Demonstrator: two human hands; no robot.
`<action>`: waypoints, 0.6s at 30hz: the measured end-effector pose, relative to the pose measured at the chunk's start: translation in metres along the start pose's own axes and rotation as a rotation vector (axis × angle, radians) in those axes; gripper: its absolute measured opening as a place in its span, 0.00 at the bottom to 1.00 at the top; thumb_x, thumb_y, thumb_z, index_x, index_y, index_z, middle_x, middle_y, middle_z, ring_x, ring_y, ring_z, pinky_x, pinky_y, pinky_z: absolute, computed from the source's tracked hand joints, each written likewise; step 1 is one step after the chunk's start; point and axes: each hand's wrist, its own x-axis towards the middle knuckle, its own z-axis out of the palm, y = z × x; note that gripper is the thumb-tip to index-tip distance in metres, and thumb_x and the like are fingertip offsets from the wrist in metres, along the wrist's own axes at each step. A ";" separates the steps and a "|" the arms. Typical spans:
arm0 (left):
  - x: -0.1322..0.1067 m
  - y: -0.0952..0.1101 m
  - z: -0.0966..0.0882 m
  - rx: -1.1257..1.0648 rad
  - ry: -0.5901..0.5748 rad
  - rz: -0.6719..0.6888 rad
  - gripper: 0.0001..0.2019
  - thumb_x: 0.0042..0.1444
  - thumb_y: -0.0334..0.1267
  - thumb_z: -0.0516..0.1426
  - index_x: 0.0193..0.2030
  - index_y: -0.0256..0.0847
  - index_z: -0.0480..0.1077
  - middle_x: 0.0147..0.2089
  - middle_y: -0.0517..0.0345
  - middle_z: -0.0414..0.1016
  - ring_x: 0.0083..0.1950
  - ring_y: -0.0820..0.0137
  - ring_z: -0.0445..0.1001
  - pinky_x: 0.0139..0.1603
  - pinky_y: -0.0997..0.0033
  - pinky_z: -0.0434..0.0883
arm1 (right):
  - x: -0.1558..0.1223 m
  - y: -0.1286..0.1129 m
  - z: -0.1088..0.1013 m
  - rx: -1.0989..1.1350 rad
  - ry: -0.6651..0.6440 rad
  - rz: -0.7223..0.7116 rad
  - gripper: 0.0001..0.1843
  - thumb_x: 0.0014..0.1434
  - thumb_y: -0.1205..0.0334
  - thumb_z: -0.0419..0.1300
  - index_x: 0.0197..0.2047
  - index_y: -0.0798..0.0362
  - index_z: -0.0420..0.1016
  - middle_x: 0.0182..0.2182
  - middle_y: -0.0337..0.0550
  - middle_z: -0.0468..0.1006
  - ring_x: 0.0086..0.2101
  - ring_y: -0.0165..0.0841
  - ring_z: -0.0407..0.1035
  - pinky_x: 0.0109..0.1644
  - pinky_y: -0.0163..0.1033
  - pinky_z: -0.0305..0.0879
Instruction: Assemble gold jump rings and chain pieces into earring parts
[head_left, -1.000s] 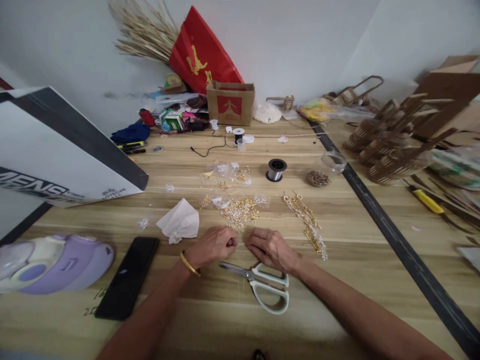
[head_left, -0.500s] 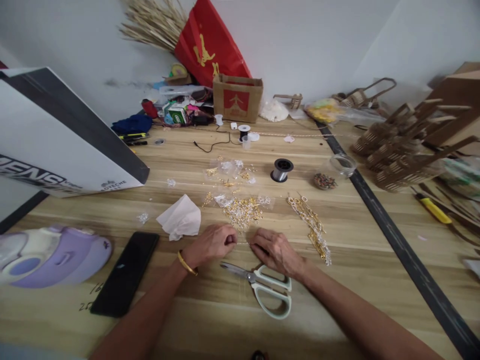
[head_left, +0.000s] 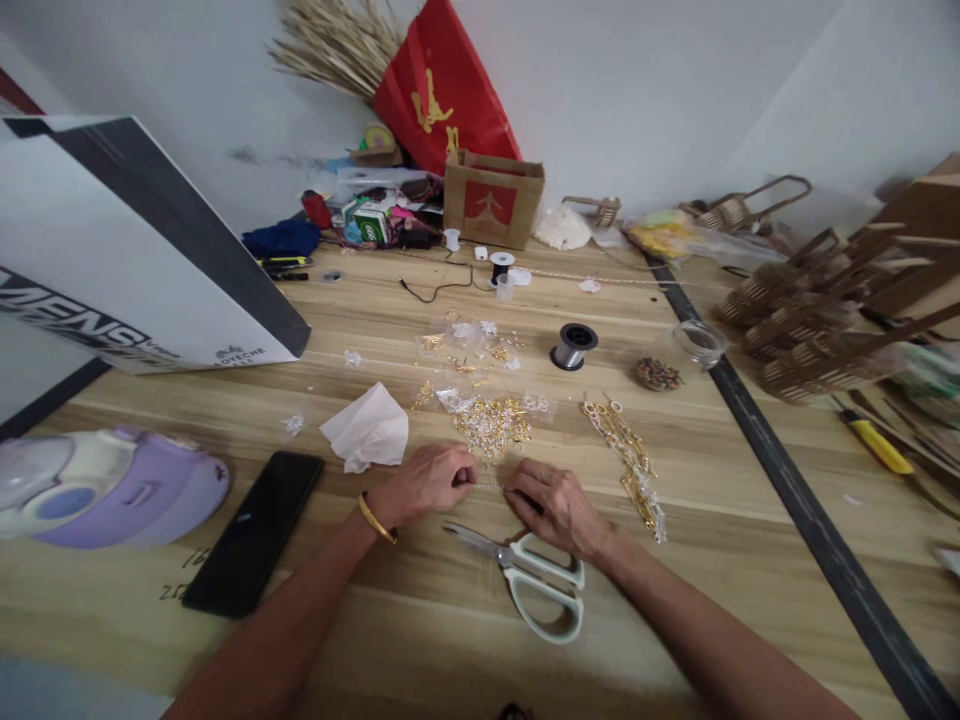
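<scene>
I see left hand (head_left: 442,478) and right hand (head_left: 553,502) pinching a chain (head_left: 490,487) between them; scissors (head_left: 505,556) close on near side, loose bits (head_left: 493,428) just beyond.

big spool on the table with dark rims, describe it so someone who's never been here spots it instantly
Start at the brown paper bag at the back of the wooden table. Come nearer the camera, stopping left of the clear jar, to the big spool. Wide black rims and a silvery winding set it apart from the smaller, white-topped spool behind.
</scene>
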 end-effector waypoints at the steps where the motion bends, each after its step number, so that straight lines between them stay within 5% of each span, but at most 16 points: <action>1: 0.000 0.000 0.000 -0.002 0.000 0.000 0.05 0.49 0.28 0.54 0.27 0.39 0.69 0.29 0.61 0.69 0.29 0.74 0.66 0.30 0.76 0.60 | 0.000 0.000 0.000 -0.002 0.001 0.002 0.08 0.64 0.67 0.51 0.35 0.54 0.69 0.30 0.43 0.70 0.31 0.31 0.66 0.34 0.34 0.62; 18: 0.000 0.000 -0.004 -0.051 0.044 0.006 0.05 0.50 0.27 0.54 0.29 0.38 0.70 0.28 0.61 0.69 0.29 0.74 0.66 0.31 0.76 0.60 | 0.000 0.000 -0.001 0.045 0.028 0.007 0.08 0.64 0.67 0.50 0.35 0.53 0.69 0.30 0.43 0.70 0.30 0.31 0.67 0.33 0.34 0.62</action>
